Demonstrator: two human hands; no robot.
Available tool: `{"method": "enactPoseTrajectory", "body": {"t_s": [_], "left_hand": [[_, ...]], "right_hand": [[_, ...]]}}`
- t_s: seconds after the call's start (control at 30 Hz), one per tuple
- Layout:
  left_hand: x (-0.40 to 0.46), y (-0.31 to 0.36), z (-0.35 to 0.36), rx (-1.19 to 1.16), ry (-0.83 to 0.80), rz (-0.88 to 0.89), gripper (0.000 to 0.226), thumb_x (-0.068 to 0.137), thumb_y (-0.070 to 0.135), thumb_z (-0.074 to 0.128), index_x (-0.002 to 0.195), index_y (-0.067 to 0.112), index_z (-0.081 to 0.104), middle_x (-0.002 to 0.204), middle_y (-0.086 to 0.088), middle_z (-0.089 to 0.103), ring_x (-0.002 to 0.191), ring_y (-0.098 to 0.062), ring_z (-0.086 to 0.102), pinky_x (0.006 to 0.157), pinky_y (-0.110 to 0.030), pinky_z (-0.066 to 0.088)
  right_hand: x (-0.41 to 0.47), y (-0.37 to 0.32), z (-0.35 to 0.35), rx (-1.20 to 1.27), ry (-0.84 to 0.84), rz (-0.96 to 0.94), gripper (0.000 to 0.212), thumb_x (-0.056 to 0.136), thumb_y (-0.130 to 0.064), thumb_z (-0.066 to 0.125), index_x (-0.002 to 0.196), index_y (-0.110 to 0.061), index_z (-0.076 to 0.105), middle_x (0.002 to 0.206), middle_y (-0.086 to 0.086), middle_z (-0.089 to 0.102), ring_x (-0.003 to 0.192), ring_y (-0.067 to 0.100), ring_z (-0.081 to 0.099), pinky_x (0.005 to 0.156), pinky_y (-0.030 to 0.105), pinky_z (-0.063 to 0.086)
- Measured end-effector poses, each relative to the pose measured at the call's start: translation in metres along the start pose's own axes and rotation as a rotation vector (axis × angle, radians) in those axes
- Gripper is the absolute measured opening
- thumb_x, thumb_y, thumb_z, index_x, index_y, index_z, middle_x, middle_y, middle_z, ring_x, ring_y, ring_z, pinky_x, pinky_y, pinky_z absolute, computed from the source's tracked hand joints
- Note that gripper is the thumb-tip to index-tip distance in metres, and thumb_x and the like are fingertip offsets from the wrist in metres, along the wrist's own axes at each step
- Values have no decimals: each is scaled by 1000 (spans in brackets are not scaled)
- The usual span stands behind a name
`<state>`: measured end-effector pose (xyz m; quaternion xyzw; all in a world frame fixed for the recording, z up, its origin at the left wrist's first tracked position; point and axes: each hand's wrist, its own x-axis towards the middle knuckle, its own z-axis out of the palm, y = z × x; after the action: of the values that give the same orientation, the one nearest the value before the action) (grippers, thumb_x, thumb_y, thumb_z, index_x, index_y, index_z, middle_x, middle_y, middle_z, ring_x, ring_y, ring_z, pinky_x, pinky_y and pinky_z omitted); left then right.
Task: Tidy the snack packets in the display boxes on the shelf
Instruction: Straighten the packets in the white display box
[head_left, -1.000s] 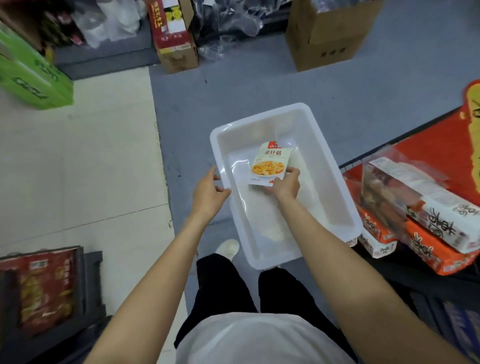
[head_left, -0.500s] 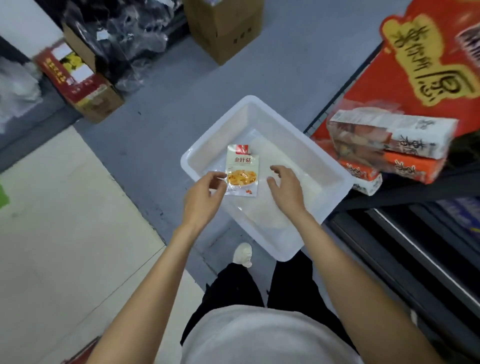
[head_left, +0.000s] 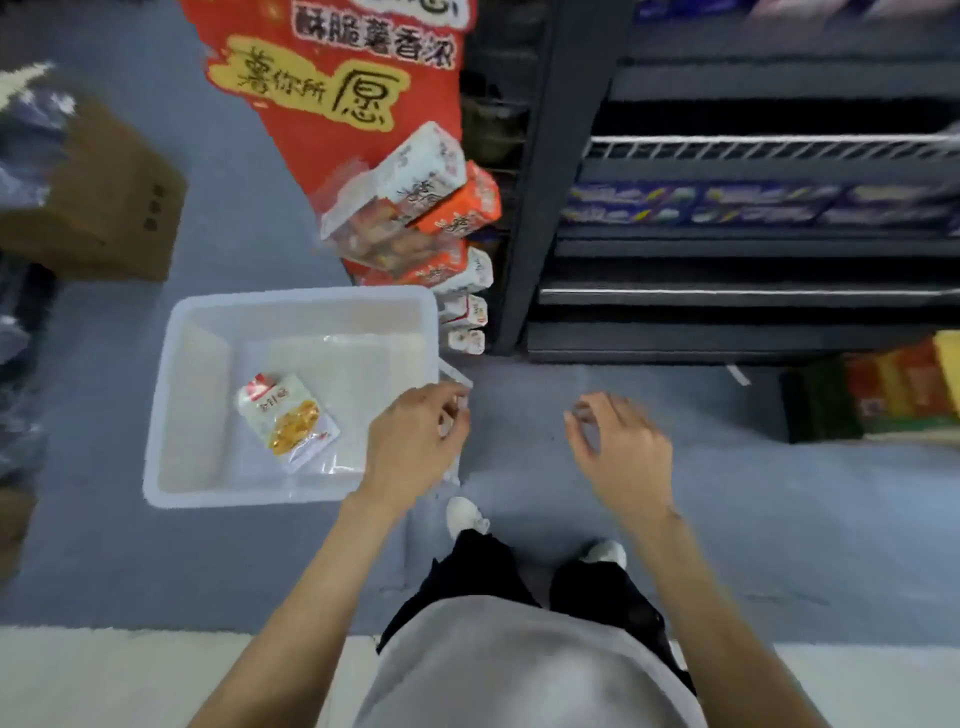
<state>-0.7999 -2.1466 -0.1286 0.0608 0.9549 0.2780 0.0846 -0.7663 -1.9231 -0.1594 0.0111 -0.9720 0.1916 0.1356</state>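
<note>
Sitting at far left on the grey floor (head_left: 249, 208), a brown cardboard box (head_left: 98, 208). Lying next, a white plastic bin (head_left: 171, 395), holding a single snack packet (head_left: 285, 413) flat and tilted on its bottom, toward the near left part. Leaning behind the bin, a red display board (head_left: 337, 78) with stacked orange and white snack boxes (head_left: 415, 218) at its foot, touching or just beside the bin's far right corner. Gripping the bin's right rim, the left hand (head_left: 415, 441), fingers curled round the edge, well apart from the packet. Hanging over bare floor to the right, the right hand (head_left: 623, 447), grip released, fingers loosely bent and grasping nothing. Showing below the hands, black trousers (head_left: 478, 577) and two white shoes (head_left: 465, 514). Standing at right, a dark shelf unit (head_left: 727, 306) carrying blurred blue packages (head_left: 727, 202), with a red and yellow carton (head_left: 893, 384) at floor level on the far right.
</note>
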Motion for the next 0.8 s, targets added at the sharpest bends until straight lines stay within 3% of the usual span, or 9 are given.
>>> {"method": "enactPoseTrajectory", "body": {"t_s": [0.13,0.27,0.53,0.8], "left_hand": [[7,65,60,78,-310,62,28,91,31,53,119,28,59,107,11,64,100,-14,60,82,-30,49],[3,133,120,125,-423,123,30,90,32,54,119,30,58,108,14,66,105,-12,60,88,-33,49],[-9,266,202,46,-338,121,24,93,32,54,116,32,60,105,13,67,102,-15,62,86,-38,50],[32,377,245,33,-295,219,22,93,31,53,114,31,62,101,19,65,99,-11,63,86,-38,50]], "right_hand": [[-61,74,-31,165,-139,397,13,85,-21,62,95,-15,67,85,-1,69,69,24,68,55,34,53],[-117,151,-72,277,-194,651,20,85,-13,67,105,-16,67,92,0,70,78,23,68,67,40,56],[-179,302,-178,199,-252,778,29,89,-20,62,118,-19,62,108,1,67,93,24,66,76,38,53],[-144,419,-239,134,-287,735,29,93,-20,58,122,-18,61,112,4,66,98,26,64,79,38,53]]}}
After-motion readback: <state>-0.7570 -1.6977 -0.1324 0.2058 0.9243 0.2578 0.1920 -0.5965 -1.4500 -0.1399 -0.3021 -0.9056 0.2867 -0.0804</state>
